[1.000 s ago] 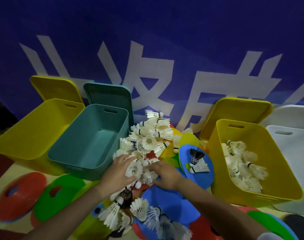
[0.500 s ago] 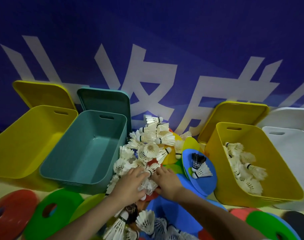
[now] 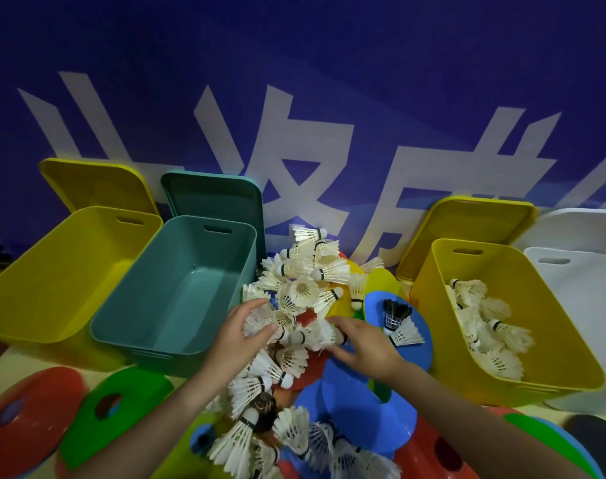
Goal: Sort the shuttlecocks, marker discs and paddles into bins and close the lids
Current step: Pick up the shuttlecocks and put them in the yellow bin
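Both hands' grip around piled shuttlecocks

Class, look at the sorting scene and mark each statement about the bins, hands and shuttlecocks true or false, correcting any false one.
1. The teal bin holds shuttlecocks. False: it looks empty.
2. The right yellow bin holds white shuttlecocks. True.
3. Both hands are in the shuttlecock pile. True: left hand, right hand.
4. All bin lids are closed. False: the lids stand open behind the bins.
5. A black shuttlecock lies on a blue disc. True.
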A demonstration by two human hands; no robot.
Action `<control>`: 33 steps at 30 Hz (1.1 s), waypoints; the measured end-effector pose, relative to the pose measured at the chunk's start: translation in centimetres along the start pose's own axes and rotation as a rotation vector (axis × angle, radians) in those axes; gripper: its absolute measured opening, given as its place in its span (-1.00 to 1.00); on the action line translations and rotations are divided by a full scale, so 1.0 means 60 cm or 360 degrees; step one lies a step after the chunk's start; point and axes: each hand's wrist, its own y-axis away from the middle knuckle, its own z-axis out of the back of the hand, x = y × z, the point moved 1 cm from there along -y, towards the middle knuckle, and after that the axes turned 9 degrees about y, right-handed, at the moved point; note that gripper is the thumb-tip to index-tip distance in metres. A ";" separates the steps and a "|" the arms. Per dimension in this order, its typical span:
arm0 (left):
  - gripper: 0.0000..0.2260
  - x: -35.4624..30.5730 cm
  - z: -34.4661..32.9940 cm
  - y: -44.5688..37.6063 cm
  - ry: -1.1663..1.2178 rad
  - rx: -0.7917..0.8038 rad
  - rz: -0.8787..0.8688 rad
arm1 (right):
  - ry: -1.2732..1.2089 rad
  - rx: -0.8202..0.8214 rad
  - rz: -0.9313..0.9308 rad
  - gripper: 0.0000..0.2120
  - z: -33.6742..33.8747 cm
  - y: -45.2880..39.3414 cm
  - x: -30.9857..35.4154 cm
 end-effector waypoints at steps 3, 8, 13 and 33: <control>-0.61 -0.018 -0.023 0.002 0.0077 0.0037 0.0029 | -0.0177 -0.0093 -0.0230 -0.53 0.024 0.022 -0.012; -0.64 -0.087 -0.090 -0.029 0.0139 0.0223 -0.0051 | -0.0569 -0.0469 -0.0666 -0.71 0.082 0.064 -0.054; -0.73 -0.156 -0.195 -0.058 0.0253 0.0324 -0.0103 | -0.0628 -0.0768 -0.0998 -0.72 0.138 0.128 -0.139; -0.70 -0.210 -0.503 -0.082 0.0373 0.0138 0.0137 | 0.0088 0.0350 -0.0700 -0.43 0.142 0.223 -0.410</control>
